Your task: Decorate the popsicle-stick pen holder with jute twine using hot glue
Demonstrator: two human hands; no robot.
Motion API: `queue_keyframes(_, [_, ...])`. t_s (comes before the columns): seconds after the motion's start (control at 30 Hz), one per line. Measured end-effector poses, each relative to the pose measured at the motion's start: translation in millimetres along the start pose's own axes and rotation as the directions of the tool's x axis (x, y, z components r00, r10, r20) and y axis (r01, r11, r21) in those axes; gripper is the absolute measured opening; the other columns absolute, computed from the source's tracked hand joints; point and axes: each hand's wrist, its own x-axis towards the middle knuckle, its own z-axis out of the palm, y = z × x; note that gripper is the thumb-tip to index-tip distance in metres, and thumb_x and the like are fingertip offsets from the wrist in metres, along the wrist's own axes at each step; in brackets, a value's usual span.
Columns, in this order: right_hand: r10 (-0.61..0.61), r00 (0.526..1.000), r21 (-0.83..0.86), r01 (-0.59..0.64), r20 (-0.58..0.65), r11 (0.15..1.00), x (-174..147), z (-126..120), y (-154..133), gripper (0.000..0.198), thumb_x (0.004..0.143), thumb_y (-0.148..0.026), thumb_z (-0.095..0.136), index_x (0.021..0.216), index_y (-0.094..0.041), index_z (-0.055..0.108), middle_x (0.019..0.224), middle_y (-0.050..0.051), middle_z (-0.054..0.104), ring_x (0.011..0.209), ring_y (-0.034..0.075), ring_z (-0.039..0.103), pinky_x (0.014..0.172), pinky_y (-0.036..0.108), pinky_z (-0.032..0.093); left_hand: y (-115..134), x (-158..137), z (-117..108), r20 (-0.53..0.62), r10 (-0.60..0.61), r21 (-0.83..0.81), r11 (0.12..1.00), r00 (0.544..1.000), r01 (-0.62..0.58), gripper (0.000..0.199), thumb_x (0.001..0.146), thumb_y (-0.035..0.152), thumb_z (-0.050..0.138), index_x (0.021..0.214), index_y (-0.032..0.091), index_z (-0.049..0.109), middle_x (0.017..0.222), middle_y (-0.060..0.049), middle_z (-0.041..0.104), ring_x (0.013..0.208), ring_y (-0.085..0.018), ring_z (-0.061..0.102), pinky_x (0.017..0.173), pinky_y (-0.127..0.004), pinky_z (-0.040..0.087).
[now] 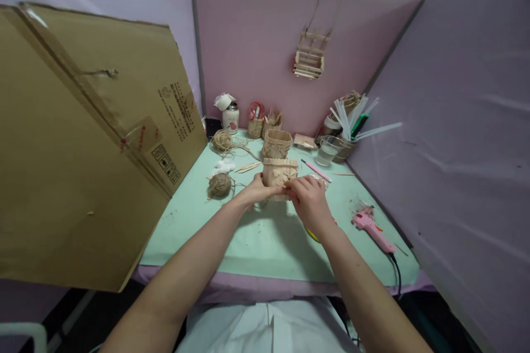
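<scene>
A pale tan handmade basket (278,170), with a raised rim and bow-like decoration on its front, is between my hands over the table. My left hand (260,190) grips its left and lower side, with the thumb across the front. On the right, my right hand (307,198) is closed, its fingertips pinched together against the decorated front; whatever they pinch is too small to make out. Directly behind stands a second, similar woven basket (276,144) with an open top. A yellow object (312,235) lies partly hidden under my right wrist.
Left are twine balls (220,184) and a large cardboard sheet (99,143). A pink glue gun (375,231) with a black cord lies right. Farther back are a pink pen (317,171), a clear cup of water (327,151) and glue sticks (351,116). A small wooden swing (309,58) hangs above.
</scene>
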Motion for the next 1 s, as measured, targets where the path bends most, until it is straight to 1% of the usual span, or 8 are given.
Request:
queue_keyframes(0.13, [0.006, 1.0, 0.013, -0.006, 0.015, 1.0, 0.5, 1.6, 1.8, 0.012, 0.093, -0.017, 0.052, 0.092, -0.021, 0.064, 0.086, 0.005, 0.069, 0.088, 0.022, 0.053, 0.079, 0.036, 0.03, 4.4, -3.1, 0.1, -0.002, -0.027, 0.004, 1.0, 1.0, 0.027, 0.093, 0.048, 0.047, 0.089, 0.124, 0.017, 0.044, 0.13, -0.018, 0.061, 0.118, -0.032, 0.06, 0.094, -0.037, 0.05])
queue_keyframes(0.23, [0.032, 0.999, 0.052, -0.032, 0.006, 0.998, 1.5, 4.9, 1.0, 0.013, 0.093, -0.017, 0.051, 0.09, -0.02, 0.063, 0.085, 0.005, 0.068, 0.086, 0.022, 0.053, 0.078, 0.035, 0.031, 7.6, -6.1, -0.4, 0.003, -0.02, -0.011, 1.0, 1.0, 0.02, 0.092, 0.05, 0.045, 0.089, 0.124, 0.015, 0.045, 0.13, -0.019, 0.061, 0.119, -0.032, 0.059, 0.093, -0.037, 0.05])
queue_keyframes(0.37, [0.106, 0.992, 0.142, -0.095, -0.068, 0.985, -0.1, 8.9, -1.1, 0.016, 0.092, -0.017, 0.048, 0.097, -0.02, 0.063, 0.089, 0.007, 0.066, 0.087, 0.022, 0.053, 0.077, 0.034, 0.034, 6.0, -5.0, -0.8, 0.007, -0.005, -0.014, 1.0, 1.0, 0.005, 0.092, 0.05, 0.047, 0.089, 0.125, 0.017, 0.046, 0.132, -0.018, 0.06, 0.12, -0.033, 0.058, 0.095, -0.038, 0.049])
queue_keyframes(0.47, [0.141, 0.982, 0.184, -0.116, -0.126, 0.976, -2.1, 11.3, -4.7, 0.021, 0.092, -0.018, 0.046, 0.101, -0.019, 0.065, 0.091, 0.009, 0.064, 0.086, 0.022, 0.053, 0.076, 0.034, 0.037, 3.4, -3.1, -1.0, 0.006, -0.012, -0.01, 1.0, 1.0, 0.012, 0.093, 0.05, 0.049, 0.089, 0.126, 0.017, 0.045, 0.133, -0.017, 0.059, 0.122, -0.033, 0.057, 0.096, -0.038, 0.049])
queue_keyframes(0.7, [0.155, 0.977, 0.143, -0.134, -0.148, 0.981, -2.6, 15.3, -11.1, 0.03, 0.095, -0.025, 0.044, 0.105, -0.019, 0.071, 0.087, 0.009, 0.061, 0.08, 0.022, 0.052, 0.073, 0.035, 0.039, 1.6, -3.2, -1.6, 0.019, -0.035, -0.016, 0.999, 0.999, 0.036, 0.099, 0.048, 0.054, 0.088, 0.127, 0.019, 0.041, 0.133, -0.018, 0.059, 0.121, -0.032, 0.057, 0.093, -0.036, 0.05])
queue_keyframes(0.87, [0.197, 0.968, 0.141, -0.176, -0.155, 0.974, -2.7, 16.5, -13.2, 0.032, 0.094, -0.025, 0.044, 0.109, -0.021, 0.072, 0.088, 0.009, 0.063, 0.081, 0.021, 0.053, 0.073, 0.035, 0.039, 2.9, -4.5, -2.2, 0.007, -0.05, 0.035, 0.998, 0.999, 0.05, 0.099, 0.047, 0.057, 0.087, 0.127, 0.02, 0.041, 0.132, -0.016, 0.06, 0.12, -0.032, 0.057, 0.093, -0.037, 0.049])
queue_keyframes(1.0, [0.218, 0.965, 0.146, -0.197, -0.147, 0.97, -2.3, 17.0, -15.6, 0.035, 0.094, -0.025, 0.042, 0.109, -0.019, 0.072, 0.088, 0.011, 0.062, 0.081, 0.023, 0.053, 0.073, 0.036, 0.038, 1.8, -4.2, -2.8, -0.005, -0.044, 0.066, 0.997, 0.999, 0.044, 0.097, 0.049, 0.057, 0.086, 0.128, 0.02, 0.042, 0.131, -0.016, 0.061, 0.119, -0.032, 0.058, 0.092, -0.037, 0.049])
